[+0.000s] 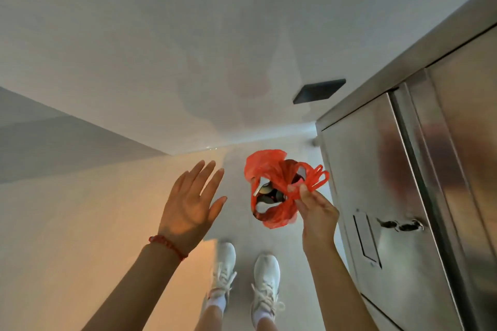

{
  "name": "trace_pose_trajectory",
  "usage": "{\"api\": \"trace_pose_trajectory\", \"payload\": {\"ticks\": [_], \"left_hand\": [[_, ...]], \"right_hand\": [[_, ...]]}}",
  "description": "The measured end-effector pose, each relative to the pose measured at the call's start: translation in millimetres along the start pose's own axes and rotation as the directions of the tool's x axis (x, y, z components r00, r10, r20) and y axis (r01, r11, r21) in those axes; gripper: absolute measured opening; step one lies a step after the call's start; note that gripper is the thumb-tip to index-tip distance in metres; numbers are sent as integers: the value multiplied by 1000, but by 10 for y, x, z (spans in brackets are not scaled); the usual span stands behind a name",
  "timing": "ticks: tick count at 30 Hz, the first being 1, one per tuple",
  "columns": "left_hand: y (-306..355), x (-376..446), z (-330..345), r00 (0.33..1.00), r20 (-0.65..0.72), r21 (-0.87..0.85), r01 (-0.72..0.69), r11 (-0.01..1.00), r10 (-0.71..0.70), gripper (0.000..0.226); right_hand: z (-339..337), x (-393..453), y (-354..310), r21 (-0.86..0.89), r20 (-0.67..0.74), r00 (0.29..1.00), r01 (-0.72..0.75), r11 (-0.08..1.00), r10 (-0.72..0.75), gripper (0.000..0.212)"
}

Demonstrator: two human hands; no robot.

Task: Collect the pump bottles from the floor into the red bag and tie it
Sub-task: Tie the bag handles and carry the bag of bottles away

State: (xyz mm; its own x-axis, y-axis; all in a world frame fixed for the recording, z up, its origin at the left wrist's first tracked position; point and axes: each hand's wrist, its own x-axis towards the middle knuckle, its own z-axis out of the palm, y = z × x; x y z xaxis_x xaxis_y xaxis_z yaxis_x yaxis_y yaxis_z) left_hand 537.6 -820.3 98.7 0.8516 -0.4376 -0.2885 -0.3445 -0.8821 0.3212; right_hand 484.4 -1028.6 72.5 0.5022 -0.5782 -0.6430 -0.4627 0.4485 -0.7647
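The red bag (265,166) hangs above the floor in the middle of the head view, its handles bunched together. My right hand (316,212) pinches those gathered handles from the right. Through gaps in the plastic I see pump bottles (266,192) with dark and silvery tops inside. My left hand (192,201) hovers to the left of the bag, fingers spread and empty, apart from the plastic. A red bracelet sits on that wrist.
A stainless steel cabinet (398,183) with a latch stands close on the right. A white wall (161,48) rises ahead, with a dark rectangular vent (318,90) in it. My two white shoes (243,274) stand on the pale floor below the bag.
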Motion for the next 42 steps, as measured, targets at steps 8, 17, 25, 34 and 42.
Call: {"api": "trace_pose_trajectory", "payload": {"ticks": [8,17,25,34,42], "left_hand": [[-357,395,826,1000,0,13,-13,1000,13,53],[-407,679,1194,998,52,-35,35,999,-34,62],[-366,774,1344,997,51,-63,60,996,-56,63],[-288,718,1385,997,66,-61,53,997,-49,64],[-210,582,1389,995,92,-53,50,997,-45,63]], "right_hand": [[311,926,542,96,23,998,-68,993,66,5],[410,1421,894,75,-27,996,-82,994,85,13],[425,1682,951,-37,-52,996,75,996,-77,8],[325,1650,964,-130,-81,977,184,974,-195,19],[111,1493,1056,-150,-116,983,127,981,-145,23]]}}
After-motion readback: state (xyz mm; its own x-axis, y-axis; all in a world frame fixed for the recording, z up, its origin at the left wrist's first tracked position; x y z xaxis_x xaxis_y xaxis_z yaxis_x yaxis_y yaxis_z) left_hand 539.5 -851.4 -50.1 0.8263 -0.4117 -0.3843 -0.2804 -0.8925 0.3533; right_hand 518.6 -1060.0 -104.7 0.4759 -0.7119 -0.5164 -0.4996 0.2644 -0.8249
